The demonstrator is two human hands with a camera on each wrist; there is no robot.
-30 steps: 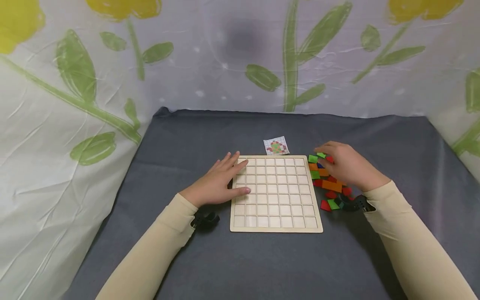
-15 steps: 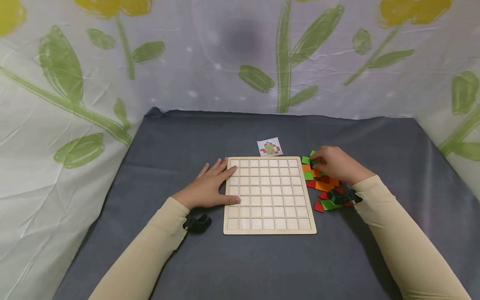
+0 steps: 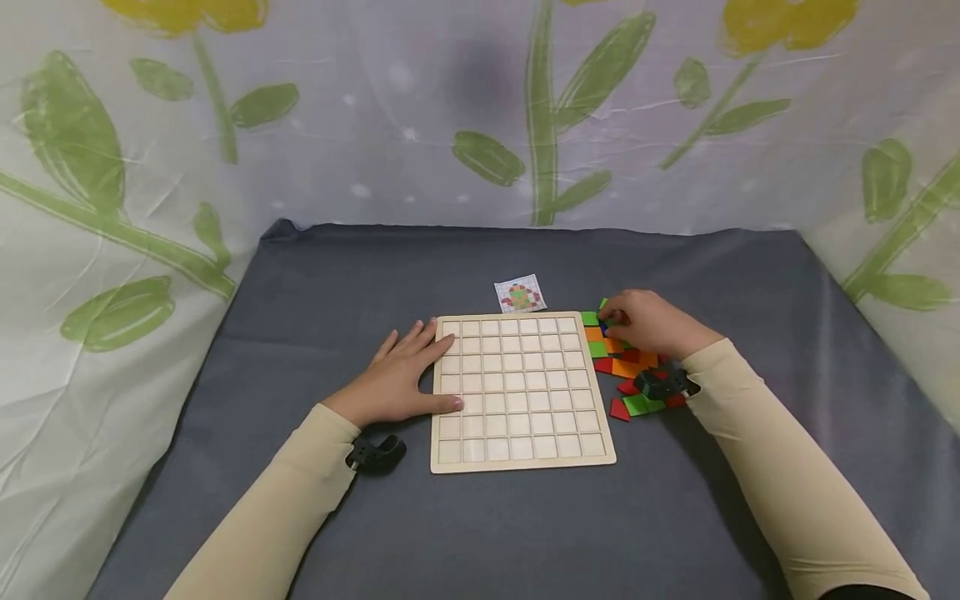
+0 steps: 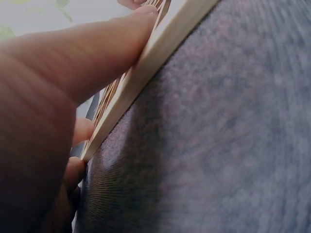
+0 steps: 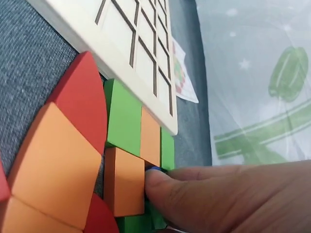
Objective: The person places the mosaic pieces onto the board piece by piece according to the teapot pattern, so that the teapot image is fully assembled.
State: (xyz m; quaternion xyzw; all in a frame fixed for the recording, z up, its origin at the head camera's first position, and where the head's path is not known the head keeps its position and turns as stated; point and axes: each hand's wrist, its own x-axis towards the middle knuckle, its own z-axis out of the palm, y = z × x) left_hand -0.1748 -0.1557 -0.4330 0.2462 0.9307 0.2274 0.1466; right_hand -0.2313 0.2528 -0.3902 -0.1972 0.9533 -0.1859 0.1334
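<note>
A square wooden grid board (image 3: 525, 392) lies flat on the table, its cells bare. My left hand (image 3: 397, 379) rests on its left edge with spread fingers, and the left wrist view shows the thumb (image 4: 97, 53) lying over the rim. Along the board's right side is a loose pile of coloured blocks. Bent fingers of my right hand (image 3: 652, 321) reach into the pile's far end. In the right wrist view the thumb tip is against a blue block (image 5: 154, 168), beside an orange block (image 5: 129, 184) and a green block (image 5: 124, 116). Whether the fingers pinch anything is hidden.
A small printed card (image 3: 520, 294) with a coloured grid pattern lies just behind the board. Red blocks (image 3: 619, 409) and green ones sit at the pile's near end. The dark grey cloth (image 3: 375, 267) reaches back to a curtain (image 3: 360, 125) with painted flowers.
The right hand's fingers, at first more extended over the pile, have bent and come down among the far blocks. The left hand stays on the board. The whole view shifts as the head turns slightly.
</note>
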